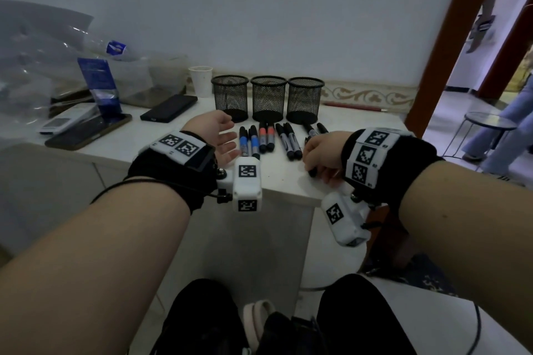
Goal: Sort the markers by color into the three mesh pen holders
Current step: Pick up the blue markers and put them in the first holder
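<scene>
Three black mesh pen holders stand in a row at the back of the white table: left (230, 96), middle (268, 97), right (305, 98). In front of them lie two blue markers (249, 142), two red markers (266, 135) and several black markers (289, 140). My left hand (215, 138) rests open on the table just left of the blue markers, palm turned inward. My right hand (321, 153) is curled around a black marker (312, 171) near the table's front edge; only the marker's ends show.
Two phones (169, 107) (86, 131), a remote (67, 118), a white paper cup (201, 81) and plastic bags (43, 52) crowd the table's left. A red pencil (353, 106) lies behind the right holder. A stool (487, 124) and a person's legs stand at right.
</scene>
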Tool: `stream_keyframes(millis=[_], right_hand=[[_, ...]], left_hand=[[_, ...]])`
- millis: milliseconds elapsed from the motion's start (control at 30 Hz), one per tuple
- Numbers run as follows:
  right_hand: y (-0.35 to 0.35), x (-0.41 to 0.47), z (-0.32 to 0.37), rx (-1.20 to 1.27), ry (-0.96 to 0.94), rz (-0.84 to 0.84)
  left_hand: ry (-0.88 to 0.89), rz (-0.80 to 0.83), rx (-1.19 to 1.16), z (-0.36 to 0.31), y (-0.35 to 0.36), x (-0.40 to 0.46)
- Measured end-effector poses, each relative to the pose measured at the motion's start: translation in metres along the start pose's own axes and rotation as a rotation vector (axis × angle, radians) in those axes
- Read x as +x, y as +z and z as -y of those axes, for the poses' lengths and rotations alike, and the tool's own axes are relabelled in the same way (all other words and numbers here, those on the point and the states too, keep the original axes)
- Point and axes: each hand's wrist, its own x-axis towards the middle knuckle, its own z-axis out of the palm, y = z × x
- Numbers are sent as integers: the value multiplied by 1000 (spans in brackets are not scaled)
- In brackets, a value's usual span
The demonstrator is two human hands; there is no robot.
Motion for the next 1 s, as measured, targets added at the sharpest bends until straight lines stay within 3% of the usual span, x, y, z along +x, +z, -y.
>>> stream_keyframes(millis=[300, 600, 1000], right_hand=[[-28, -5, 13, 270, -62, -83], [-22, 5, 27, 451, -79, -26], [2, 28, 38, 497, -12, 0]], left_hand=[[30, -7, 10, -11, -6, 5], [23, -5, 3, -19, -23, 13], [0, -8, -25, -21, -37, 26]])
